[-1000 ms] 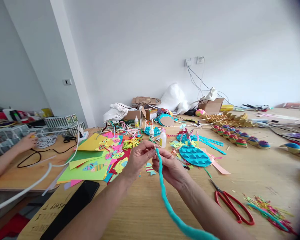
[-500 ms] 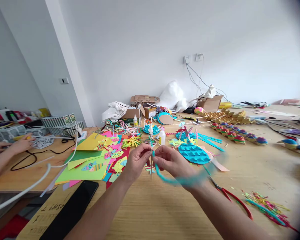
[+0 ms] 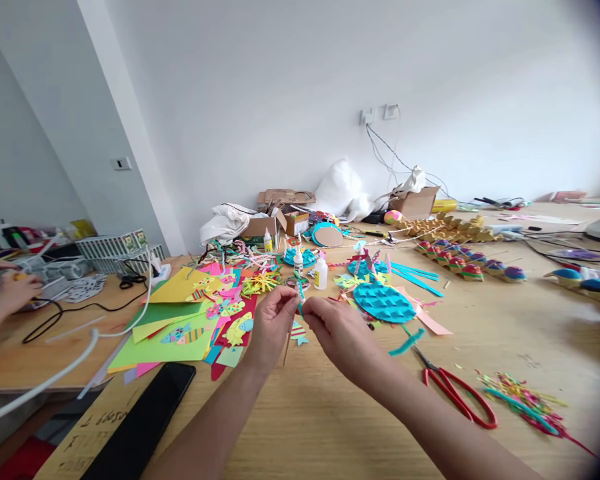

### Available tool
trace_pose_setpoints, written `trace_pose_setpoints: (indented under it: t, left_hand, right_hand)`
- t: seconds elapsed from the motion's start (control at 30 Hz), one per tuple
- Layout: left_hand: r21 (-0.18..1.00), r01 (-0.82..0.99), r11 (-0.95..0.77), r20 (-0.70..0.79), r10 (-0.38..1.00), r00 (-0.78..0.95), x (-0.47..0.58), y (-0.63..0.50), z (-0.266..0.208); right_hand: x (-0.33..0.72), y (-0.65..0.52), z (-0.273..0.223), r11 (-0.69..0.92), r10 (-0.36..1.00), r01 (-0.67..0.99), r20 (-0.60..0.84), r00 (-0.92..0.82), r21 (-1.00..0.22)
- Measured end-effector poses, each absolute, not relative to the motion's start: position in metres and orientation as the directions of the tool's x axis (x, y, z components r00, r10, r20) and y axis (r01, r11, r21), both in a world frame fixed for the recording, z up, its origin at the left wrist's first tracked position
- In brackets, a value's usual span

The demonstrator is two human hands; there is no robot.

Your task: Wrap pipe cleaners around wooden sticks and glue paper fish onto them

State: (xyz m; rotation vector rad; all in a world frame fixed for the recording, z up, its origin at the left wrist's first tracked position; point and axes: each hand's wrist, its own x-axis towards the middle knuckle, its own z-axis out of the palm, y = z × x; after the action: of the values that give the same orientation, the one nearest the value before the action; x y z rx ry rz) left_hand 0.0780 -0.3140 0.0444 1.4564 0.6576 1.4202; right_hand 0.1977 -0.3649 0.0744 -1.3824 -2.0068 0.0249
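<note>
My left hand [image 3: 270,327] is closed in a pinch around a thin wooden stick [image 3: 286,352], whose lower end slants down below the fingers. A turquoise fuzzy pipe cleaner [image 3: 300,288] wraps the stick's upper part, above my fingertips. Fingertips of my right hand [image 3: 343,333] press together on the pipe cleaner, right against the left ones. A loose turquoise end [image 3: 407,342] shows beyond my right wrist; its link to the wrapped part is hidden. Just behind the hands stand glue bottles [image 3: 321,272]. A striped paper fish [image 3: 299,332] lies under them.
Red-handled scissors [image 3: 457,393] lie open to the right, near a heap of colourful scraps [image 3: 523,400]. Blue textured discs [image 3: 384,303] sit behind. Coloured paper [image 3: 173,323] and a black phone [image 3: 145,420] are at left. A co-worker's hand [image 3: 17,290] works at far left.
The pipe cleaner's long tail has swung from in front of my right wrist to beyond it. My right hand has turned over toward the left fingers, and the stick now leans.
</note>
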Motion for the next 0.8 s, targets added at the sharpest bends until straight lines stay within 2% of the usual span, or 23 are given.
trace_pose_setpoints:
  t: [0.1,0.23,0.5,0.63,0.8]
  left_hand:
    - [0.883,-0.264,-0.387,0.429,0.895,0.124,0.081,-0.314,0.046]
    - [0.87,-0.307,-0.385,0.432,0.896,0.1,0.082,-0.316,0.049]
    - [0.795,-0.498,-0.347,0.378,0.925,-0.042,0.094,-0.318,0.055]
    - [0.765,-0.602,-0.226,0.282,0.959,-0.002,0.097,-0.32,0.055]
    - [0.827,-0.546,-0.135,0.254,0.956,0.149,0.089,-0.317,0.051]
  right_hand:
    - [0.193,-0.364,0.071,0.398,0.826,0.84,0.542,-0.153,-0.37]
    - [0.189,-0.362,0.065,0.437,0.78,0.828,0.606,-0.155,-0.351]
    - [0.185,-0.358,0.061,0.303,0.735,0.943,0.663,-0.14,-0.138]
    - [0.189,-0.356,0.057,0.302,0.739,0.951,0.648,-0.184,-0.075]
    - [0.2,-0.356,0.053,0.351,0.743,0.936,0.618,-0.257,-0.033]
